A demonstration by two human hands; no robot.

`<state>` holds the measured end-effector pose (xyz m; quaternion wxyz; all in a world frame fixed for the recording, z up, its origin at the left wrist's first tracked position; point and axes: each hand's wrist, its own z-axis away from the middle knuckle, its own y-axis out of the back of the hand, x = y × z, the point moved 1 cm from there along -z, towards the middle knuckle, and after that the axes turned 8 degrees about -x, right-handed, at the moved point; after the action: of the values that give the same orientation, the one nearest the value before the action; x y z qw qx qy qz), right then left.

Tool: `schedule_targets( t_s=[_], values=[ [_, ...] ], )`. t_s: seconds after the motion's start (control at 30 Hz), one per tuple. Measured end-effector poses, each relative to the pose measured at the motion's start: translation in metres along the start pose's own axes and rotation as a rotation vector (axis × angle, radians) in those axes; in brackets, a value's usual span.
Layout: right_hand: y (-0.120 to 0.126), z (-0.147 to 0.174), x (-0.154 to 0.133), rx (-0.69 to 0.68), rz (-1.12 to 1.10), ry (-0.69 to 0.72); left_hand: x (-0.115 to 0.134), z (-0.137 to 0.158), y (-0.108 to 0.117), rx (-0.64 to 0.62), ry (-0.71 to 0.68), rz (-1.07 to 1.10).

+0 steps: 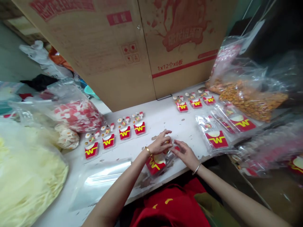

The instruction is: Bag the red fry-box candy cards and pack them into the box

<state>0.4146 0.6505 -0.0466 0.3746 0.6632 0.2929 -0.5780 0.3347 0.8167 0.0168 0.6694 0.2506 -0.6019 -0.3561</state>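
Note:
A clear plastic packet with a red and yellow fries-box piece (pixel 155 165) lies at the front edge of the white table, under my hands. My left hand (pixel 161 143), with a gold bangle, is over the packet's upper end, index finger stretched forward and the other fingers curled in. Whether it holds a small piece is too blurred to tell. My right hand (pixel 187 154), with a silver bangle, pinches at the packet's upper right side, beside a small red piece (pixel 176 148). What lies between its fingertips is unclear.
Similar filled packets stand in rows at left (pixel 108 141) and back right (pixel 196 103), with more packets (pixel 216 138) at right. Flat clear bags (pixel 106 178) lie at left. Large bags of pale yellow pieces (pixel 28 176), pink-white pieces (pixel 75 115) and orange pieces (pixel 246 97) flank a tall carton (pixel 123 75).

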Motion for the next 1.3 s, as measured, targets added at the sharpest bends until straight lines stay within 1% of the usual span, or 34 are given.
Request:
schedule_targets(
  t_s=[0.07, 0.13, 0.3, 0.4, 0.53, 0.6, 0.7, 0.77, 0.87, 0.9, 0.93, 1.03, 1.1, 1.13, 1.2, 1.3],
  values=[
    [0.001, -0.002, -0.007, 0.011, -0.077, -0.026, 0.003, -0.007, -0.001, 0.024, -0.004, 0.031],
    [0.005, -0.004, -0.011, 0.028, -0.106, -0.049, 0.004, -0.012, -0.003, 0.052, -0.004, 0.070],
    [0.017, -0.008, -0.005, -0.009, -0.032, -0.027, 0.002, -0.018, -0.007, 0.101, -0.035, 0.156],
    [0.021, -0.008, 0.003, -0.072, 0.006, -0.009, -0.001, -0.016, -0.009, 0.086, -0.043, 0.223],
    [0.022, -0.009, 0.010, -0.093, -0.099, -0.032, -0.007, -0.011, -0.012, 0.047, 0.001, 0.282],
    [0.020, -0.007, 0.011, -0.114, -0.131, -0.042, -0.011, -0.007, -0.014, 0.050, 0.021, 0.300],
    [0.013, 0.000, 0.009, -0.158, -0.095, -0.026, -0.014, -0.003, -0.020, 0.064, 0.025, 0.355],
    [0.006, 0.006, 0.008, -0.190, -0.058, -0.007, -0.015, -0.003, -0.023, 0.101, 0.017, 0.393],
    [-0.003, 0.011, 0.007, -0.285, 0.012, 0.031, -0.012, -0.006, -0.027, 0.158, -0.002, 0.413],
    [-0.006, 0.011, 0.007, -0.277, 0.022, 0.037, -0.011, -0.008, -0.027, 0.168, -0.008, 0.415],
    [-0.007, 0.011, 0.007, -0.241, 0.023, 0.037, -0.011, -0.009, -0.027, 0.169, -0.003, 0.420],
    [-0.005, 0.007, 0.010, -0.075, 0.018, 0.019, -0.010, -0.014, -0.026, 0.145, 0.073, 0.492],
    [0.001, 0.000, 0.011, -0.037, 0.050, 0.022, -0.011, -0.018, -0.026, 0.131, 0.108, 0.538],
    [0.006, -0.006, 0.011, -0.023, 0.072, 0.029, -0.012, -0.022, -0.026, 0.143, 0.109, 0.539],
    [0.018, -0.018, 0.008, 0.019, 0.117, 0.044, -0.015, -0.033, -0.027, 0.220, 0.112, 0.495],
    [0.036, -0.033, -0.004, 0.148, 0.259, 0.130, -0.023, -0.061, -0.027, 0.405, 0.192, 0.441]
  ],
)
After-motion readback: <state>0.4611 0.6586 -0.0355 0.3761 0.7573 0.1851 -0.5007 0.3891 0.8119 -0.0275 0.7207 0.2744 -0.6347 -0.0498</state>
